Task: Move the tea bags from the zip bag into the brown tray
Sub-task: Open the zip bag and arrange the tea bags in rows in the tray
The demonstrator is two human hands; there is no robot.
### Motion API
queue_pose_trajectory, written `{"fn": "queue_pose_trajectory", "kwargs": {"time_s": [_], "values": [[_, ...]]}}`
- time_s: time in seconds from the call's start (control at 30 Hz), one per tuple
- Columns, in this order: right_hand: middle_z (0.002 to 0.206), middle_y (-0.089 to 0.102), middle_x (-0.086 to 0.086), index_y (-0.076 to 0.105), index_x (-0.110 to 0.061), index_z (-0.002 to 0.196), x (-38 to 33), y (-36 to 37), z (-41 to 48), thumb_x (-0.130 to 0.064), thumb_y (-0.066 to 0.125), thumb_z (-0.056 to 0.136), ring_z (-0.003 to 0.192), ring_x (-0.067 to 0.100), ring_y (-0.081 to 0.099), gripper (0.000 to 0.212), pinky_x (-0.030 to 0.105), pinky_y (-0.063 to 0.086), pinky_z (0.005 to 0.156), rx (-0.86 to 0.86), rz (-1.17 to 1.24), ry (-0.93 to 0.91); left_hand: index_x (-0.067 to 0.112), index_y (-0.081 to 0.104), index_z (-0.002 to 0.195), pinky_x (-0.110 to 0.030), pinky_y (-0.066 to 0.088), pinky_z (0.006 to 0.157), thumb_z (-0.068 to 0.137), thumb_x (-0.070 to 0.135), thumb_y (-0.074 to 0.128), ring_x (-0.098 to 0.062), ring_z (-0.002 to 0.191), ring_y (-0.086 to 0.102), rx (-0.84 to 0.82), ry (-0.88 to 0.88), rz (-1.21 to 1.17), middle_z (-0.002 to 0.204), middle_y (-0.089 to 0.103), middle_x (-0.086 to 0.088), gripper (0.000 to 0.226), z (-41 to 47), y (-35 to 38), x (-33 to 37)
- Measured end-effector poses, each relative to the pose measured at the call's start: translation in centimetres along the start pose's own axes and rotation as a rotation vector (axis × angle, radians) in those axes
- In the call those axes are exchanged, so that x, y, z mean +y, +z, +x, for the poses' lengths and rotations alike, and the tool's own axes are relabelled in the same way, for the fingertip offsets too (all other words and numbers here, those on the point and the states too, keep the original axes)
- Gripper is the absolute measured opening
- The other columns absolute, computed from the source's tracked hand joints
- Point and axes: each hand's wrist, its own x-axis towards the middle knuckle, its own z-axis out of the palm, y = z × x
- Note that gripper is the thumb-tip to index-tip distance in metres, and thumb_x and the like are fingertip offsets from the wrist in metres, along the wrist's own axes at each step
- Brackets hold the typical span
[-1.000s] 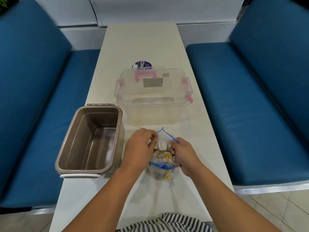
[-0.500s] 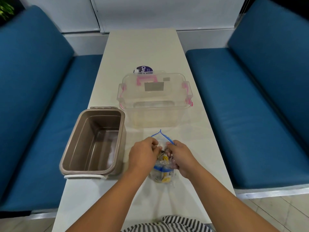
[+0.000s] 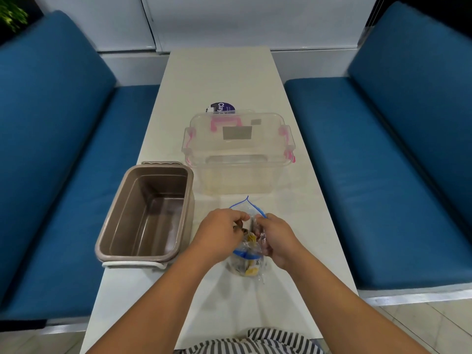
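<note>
Left hand (image 3: 219,233) and right hand (image 3: 277,238) — now closer together at the mouth of the zip bag (image 3: 246,267) than a second ago; the bag bunches tighter beneath their curled fingers (image 3: 240,217).

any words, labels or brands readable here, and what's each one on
"Clay": white letters on the purple round object behind the clear box; smaller print there is blurred.
The grey stickers on the clear box: no text shows.
Print on the tea bags in the zip bag: too blurred to read.
</note>
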Motion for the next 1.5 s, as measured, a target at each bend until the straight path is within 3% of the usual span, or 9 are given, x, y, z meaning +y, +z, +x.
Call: {"fn": "queue_pose_trajectory", "kwargs": {"time_s": [0.07,0.13,0.37,0.5,0.77,1.0,1.17,1.33,1.5], "values": [[0.062,0.053,-0.001,0.051,-0.014,0.086,0.0,0.1,0.1,-0.020,0.050,0.103,0.052,0.016,0.033,0.018,0.026,0.025,0.049,-0.001,0.000,0.000,0.032,0.068,0.125,-0.035,0.048,0.091,0.095,0.013,0.054,-0.017,0.103,0.055,0.052,0.095,0.233,0.112,0.069,0.008,0.038,0.2,-0.4,0.1],[0.061,0.053,-0.001,0.052,-0.014,0.087,0.0,0.3,0.1,-0.022,0.051,0.103,0.053,0.016,0.033,0.018,0.028,0.028,0.051,0.002,0.002,0.004,0.035,0.068,0.124,-0.037,0.046,0.089,0.097,0.017,0.052,-0.019,0.101,0.054,0.123,0.192,0.361,0.114,0.069,0.008,0.036,0.3,-0.7,0.3],[0.060,0.049,-0.002,0.050,-0.014,0.086,-0.7,1.1,-0.7,-0.022,0.047,0.107,0.045,0.012,0.030,0.023,0.024,0.025,0.044,0.011,0.026,0.023,0.025,0.078,0.101,-0.036,0.052,0.074,0.089,0.015,0.071,-0.021,0.094,0.056,0.372,0.320,0.171,0.102,0.057,0.003,0.017,0.5,-2.4,0.1],[0.061,0.050,-0.001,0.048,-0.013,0.086,-1.2,1.5,-0.6,-0.020,0.047,0.106,0.042,0.011,0.032,0.021,0.022,0.025,0.043,-0.006,0.062,0.022,0.027,0.077,0.104,-0.038,0.049,0.084,0.093,0.025,0.067,-0.019,0.092,0.058,0.368,0.297,0.086,0.098,0.067,0.004,0.015,1.1,-5.8,0.1],[0.064,0.052,0.002,0.047,-0.012,0.087,-1.5,2.4,-0.1,-0.020,0.048,0.106,0.046,0.012,0.033,0.021,0.022,0.026,0.042,-0.014,0.059,0.030,0.029,0.074,0.092,-0.029,0.047,0.068,0.088,0.032,0.074,-0.007,0.069,0.056,0.498,0.099,0.056,0.073,0.062,0.017,0.005,0.3,-14.7,-1.7],[0.065,0.051,0.003,0.047,-0.012,0.084,-1.6,3.1,0.5,-0.021,0.048,0.107,0.044,0.012,0.033,0.024,0.022,0.024,0.041,-0.013,0.021,0.034,0.035,0.072,0.096,-0.028,0.045,0.065,0.093,0.038,0.064,-0.016,0.079,0.059,0.276,-0.070,0.526,0.086,0.068,0.008,0.009,2.5,-16.7,-6.4],[0.064,0.052,0.002,0.048,-0.012,0.085,-1.7,3.5,0.9,-0.021,0.049,0.107,0.042,0.012,0.034,0.024,0.022,0.025,0.042,-0.019,0.013,0.048,0.039,0.071,0.103,-0.031,0.048,0.072,0.093,0.029,0.058,-0.021,0.089,0.062,0.072,-0.020,0.741,0.102,0.070,0.003,0.019,5.3,-14.5,-7.9],[0.063,0.051,0.002,0.048,-0.013,0.082,-1.7,3.6,1.3,-0.022,0.050,0.107,0.042,0.012,0.035,0.026,0.020,0.026,0.040,-0.016,0.020,0.074,0.028,0.073,0.097,-0.032,0.043,0.062,0.092,0.018,0.055,-0.023,0.080,0.063,-0.023,-0.019,0.798,0.089,0.067,0.001,0.022,7.2,-12.4,-9.0],[0.064,0.050,0.003,0.049,-0.012,0.081,-1.4,3.4,1.7,-0.022,0.051,0.106,0.046,0.014,0.036,0.026,0.024,0.025,0.048,-0.019,0.004,0.081,0.020,0.072,0.103,-0.033,0.042,0.065,0.092,0.010,0.050,-0.030,0.092,0.067,-0.019,0.016,0.887,0.101,0.070,-0.006,0.026,7.7,-10.9,-9.3]]}}
